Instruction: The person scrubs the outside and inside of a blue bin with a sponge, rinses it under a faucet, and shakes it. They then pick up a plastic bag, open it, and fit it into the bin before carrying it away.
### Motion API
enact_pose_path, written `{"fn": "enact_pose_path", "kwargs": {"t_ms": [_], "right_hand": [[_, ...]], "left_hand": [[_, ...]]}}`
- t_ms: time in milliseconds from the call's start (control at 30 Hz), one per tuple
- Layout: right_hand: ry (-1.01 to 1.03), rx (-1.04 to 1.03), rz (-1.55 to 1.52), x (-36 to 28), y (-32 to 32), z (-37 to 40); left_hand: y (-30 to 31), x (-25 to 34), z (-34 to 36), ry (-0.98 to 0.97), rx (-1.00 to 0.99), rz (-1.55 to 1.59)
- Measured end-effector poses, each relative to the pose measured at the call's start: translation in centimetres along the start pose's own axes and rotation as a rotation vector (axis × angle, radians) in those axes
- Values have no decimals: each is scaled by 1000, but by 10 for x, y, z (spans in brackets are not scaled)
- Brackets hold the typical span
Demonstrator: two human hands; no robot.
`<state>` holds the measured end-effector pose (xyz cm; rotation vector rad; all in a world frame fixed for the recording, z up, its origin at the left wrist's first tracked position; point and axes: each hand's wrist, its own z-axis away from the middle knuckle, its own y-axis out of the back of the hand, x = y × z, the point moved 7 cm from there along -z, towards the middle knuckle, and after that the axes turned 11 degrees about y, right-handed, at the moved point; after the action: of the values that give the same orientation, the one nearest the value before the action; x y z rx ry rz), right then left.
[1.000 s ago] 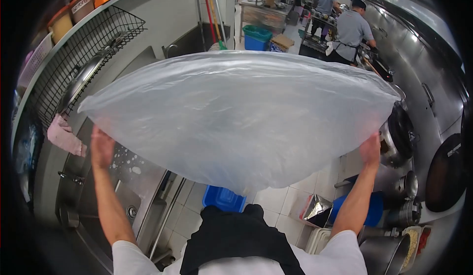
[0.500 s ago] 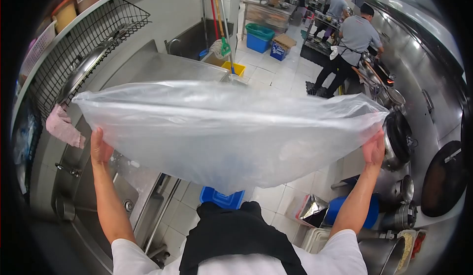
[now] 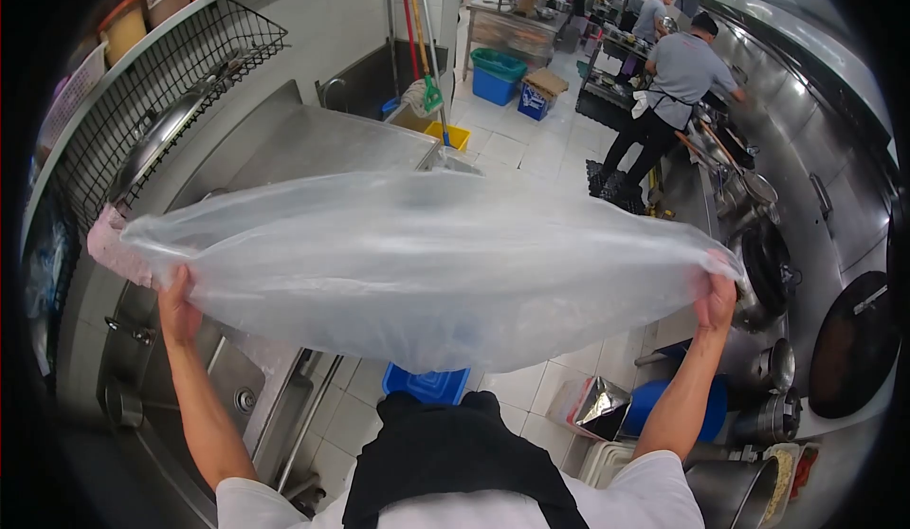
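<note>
A large, translucent plastic bag point(image 3: 436, 282) is stretched wide in front of my body, bulging as if air is inside it. My left hand point(image 3: 178, 311) grips its left end, thumb up, beside the sink. Gripping the right end is my right hand point(image 3: 717, 297), close to the wok station; some of its fingers show through the plastic. The bag hides part of the floor and the steel counter behind it. A pink cloth point(image 3: 116, 246) hangs just past the bag's left corner.
On the left are a steel sink point(image 3: 232, 377) and a wire rack point(image 3: 180, 102). A blue bin point(image 3: 422, 382) stands at my feet. Woks point(image 3: 766, 264) and pots line the right side. Two co-workers point(image 3: 687, 79) stand farther back at the stoves, near a blue tub point(image 3: 495, 79).
Both hands have come slightly lower, the left also a little outward. The bag's upper edge has dropped and its body looks fuller. The nearer co-worker's arm reaches farther out.
</note>
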<state>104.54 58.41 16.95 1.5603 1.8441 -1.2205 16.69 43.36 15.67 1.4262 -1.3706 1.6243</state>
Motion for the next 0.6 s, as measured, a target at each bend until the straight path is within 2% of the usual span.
{"fn": "enact_pose_path", "kwargs": {"t_ms": [67,133,200,233,300,333,367,400,433,467,500,533,600], "right_hand": [[23,-7,-24,-4,27,14],[66,-16,-52,-16,35,30],[27,-113,-218,-28,8,46],[49,-87,-348,-31,-9,46],[194,-70,-472,-45,-84,31],[83,-345,-545,-35,-108,12],[179,-394,-450,-18,-140,-1],[77,-439,-623,-12,-203,-4],[-154,-294,21,40,-219,-16],[-164,-594,-243,22,-286,-10],[143,-879,-216,-4,-341,5],[209,-887,-65,-6,-378,10],[390,-826,154,-2,-423,17]], "left_hand": [[63,-11,10,-17,42,93],[83,-2,39,-138,-93,225],[21,35,74,-359,-473,287],[-4,44,79,-473,-431,244],[-6,58,28,-510,-915,543],[-40,48,-5,-227,-974,664],[-92,33,-22,58,-1020,777],[-155,38,-20,-68,-320,564],[-214,34,6,85,364,207],[-238,5,-38,26,243,173],[-320,37,6,276,212,47],[-357,15,-5,232,14,81],[-397,-24,-2,332,-404,249]]}}
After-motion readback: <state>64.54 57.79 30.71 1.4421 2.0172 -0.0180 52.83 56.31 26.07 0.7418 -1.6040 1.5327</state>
